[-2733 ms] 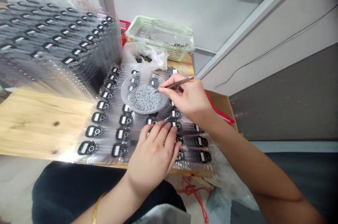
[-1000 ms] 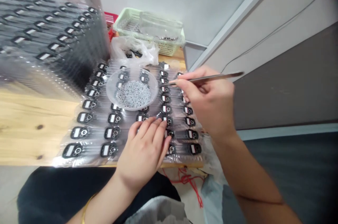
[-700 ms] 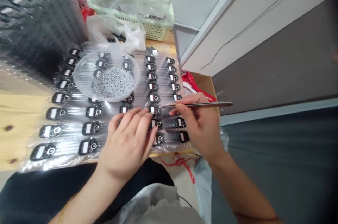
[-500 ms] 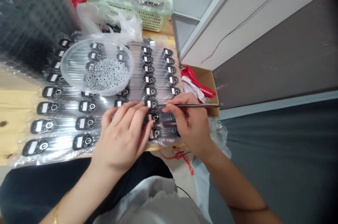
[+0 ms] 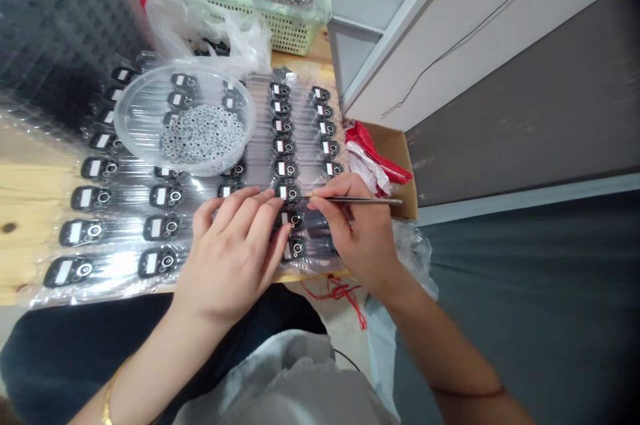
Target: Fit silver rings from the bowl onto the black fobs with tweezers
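Note:
My right hand [image 5: 357, 235] pinches metal tweezers [image 5: 350, 199], their tip touching a small black device [image 5: 289, 193] in the clear blister tray [image 5: 125, 211]. My left hand [image 5: 233, 255] lies flat on the tray just left of that device, fingers stretched out and together, holding nothing. Rows of the same black devices with white windows fill the tray. A clear round dish [image 5: 145, 111] of small silver rings [image 5: 203, 135] sits on the tray, up and left of my hands.
A tall stack of filled blister trays [image 5: 55, 31] stands at the left back. A pale green basket [image 5: 280, 11] and a plastic bag [image 5: 215, 31] sit behind the dish. A cardboard box [image 5: 397, 165] with red strips is at the right. The wooden table [image 5: 30, 178] shows at left.
My right hand carried the tweezers from the dish of rings down to a device near my left fingertips. My left hand stayed pressed on the tray. The view tilted downward.

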`<action>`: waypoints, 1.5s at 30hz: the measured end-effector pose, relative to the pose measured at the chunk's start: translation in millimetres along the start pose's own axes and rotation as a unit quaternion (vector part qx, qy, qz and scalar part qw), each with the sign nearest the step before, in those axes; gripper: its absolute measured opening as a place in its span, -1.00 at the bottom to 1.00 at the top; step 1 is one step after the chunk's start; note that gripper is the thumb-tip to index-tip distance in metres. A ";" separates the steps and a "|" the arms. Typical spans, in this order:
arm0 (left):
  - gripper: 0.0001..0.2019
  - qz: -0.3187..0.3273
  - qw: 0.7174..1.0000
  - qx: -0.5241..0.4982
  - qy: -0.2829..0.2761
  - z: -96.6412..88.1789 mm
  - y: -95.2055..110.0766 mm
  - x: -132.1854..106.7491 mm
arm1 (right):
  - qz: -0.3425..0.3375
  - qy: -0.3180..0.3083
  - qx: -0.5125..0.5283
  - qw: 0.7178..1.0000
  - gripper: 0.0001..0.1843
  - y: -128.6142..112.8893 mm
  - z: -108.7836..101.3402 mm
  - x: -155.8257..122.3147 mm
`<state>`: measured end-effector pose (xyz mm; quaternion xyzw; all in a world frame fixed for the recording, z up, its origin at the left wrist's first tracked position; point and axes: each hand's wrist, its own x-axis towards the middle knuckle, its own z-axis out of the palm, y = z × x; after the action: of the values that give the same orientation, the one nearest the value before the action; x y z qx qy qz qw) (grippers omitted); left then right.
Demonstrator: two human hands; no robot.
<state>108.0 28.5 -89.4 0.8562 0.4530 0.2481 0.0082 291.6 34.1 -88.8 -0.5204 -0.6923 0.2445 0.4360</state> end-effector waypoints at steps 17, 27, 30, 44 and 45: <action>-0.76 -0.002 1.000 -0.002 -0.003 0.4 0.7 1.1 | -0.030 0.014 -0.007 0.999 -0.93 -0.2 0.0 0.5; -0.76 -0.001 1.000 -0.001 -0.005 1.2 0.9 1.6 | -0.009 0.008 0.011 1.000 -0.95 2.5 0.3 -0.9; -0.76 0.000 1.000 0.001 -0.005 0.2 0.6 1.3 | -0.009 0.003 0.015 1.000 -0.94 1.7 0.2 -0.7; -0.76 -0.003 1.000 0.000 -0.001 0.4 1.4 1.8 | -0.009 0.027 0.045 0.999 -0.93 0.5 1.4 -0.3; -0.76 -0.004 1.000 -0.001 0.000 0.6 1.5 1.8 | -0.005 0.037 0.056 0.998 -0.92 -0.7 0.8 -0.1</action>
<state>110.2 29.2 -88.7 0.8545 0.4562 0.2483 0.0099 290.6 33.8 -88.7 -0.5002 -0.6636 0.2615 0.4910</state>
